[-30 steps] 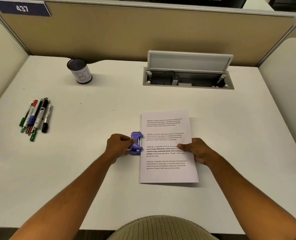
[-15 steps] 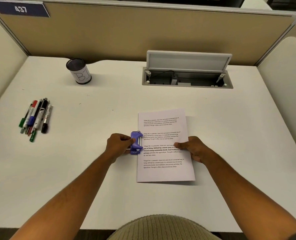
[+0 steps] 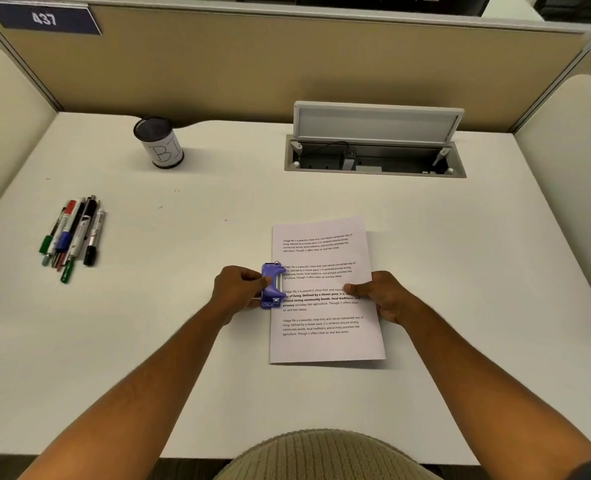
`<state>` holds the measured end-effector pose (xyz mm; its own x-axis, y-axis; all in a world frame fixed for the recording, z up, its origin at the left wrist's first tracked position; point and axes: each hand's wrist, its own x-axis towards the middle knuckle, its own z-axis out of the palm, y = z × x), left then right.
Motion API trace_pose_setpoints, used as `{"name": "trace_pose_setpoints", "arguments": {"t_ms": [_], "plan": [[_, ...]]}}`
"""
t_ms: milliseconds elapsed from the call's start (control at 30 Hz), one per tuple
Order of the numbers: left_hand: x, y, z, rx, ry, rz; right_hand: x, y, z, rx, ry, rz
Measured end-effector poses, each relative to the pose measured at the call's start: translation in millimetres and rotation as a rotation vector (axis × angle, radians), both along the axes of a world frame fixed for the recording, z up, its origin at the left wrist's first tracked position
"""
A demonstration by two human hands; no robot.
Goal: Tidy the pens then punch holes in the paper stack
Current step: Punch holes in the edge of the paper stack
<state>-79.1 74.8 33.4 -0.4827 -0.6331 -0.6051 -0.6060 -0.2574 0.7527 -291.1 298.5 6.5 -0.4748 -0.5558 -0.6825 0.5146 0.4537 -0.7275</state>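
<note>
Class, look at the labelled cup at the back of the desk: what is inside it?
The cup shows only a dark opening; no pens stick out. The pens lie on the desk. Its bottom cannot be seen.

Office cubicle: numbered partition [image 3: 287, 64], white desk [image 3: 460, 271].

"437" on sign [image 3: 44, 19]; "BJ" on cup [image 3: 159, 143].

White tabletop [image 3: 460, 237] inside office cubicle. Tan fabric partition [image 3: 287, 64] along far edge; cream rounded side panels [image 3: 7, 109] left and right. Dark blue sign [image 3: 45, 19] reading 437 at upper left. Grey cable hatch [image 3: 373, 154] set into tabletop, lid raised. Even, soft lighting.
</note>
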Motion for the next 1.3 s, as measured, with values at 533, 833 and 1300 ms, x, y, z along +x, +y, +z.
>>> {"name": "trace_pose_setpoints", "arguments": {"t_ms": [533,833,1300], "plan": [[-2.5,-0.4,1.3,-0.042,-0.036,-0.040,-3.2,1.3,-2.9,-0.005,0.000,0.035],[-2.4,-0.9,2.8,-0.049,-0.046,-0.038,-1.8,0.9,-1.0,0.012,0.004,0.019],[-3.0,-3.3,3.5,-0.058,-0.056,-0.072,-1.6,0.9,-1.1,-0.003,-0.007,-0.002]]}}
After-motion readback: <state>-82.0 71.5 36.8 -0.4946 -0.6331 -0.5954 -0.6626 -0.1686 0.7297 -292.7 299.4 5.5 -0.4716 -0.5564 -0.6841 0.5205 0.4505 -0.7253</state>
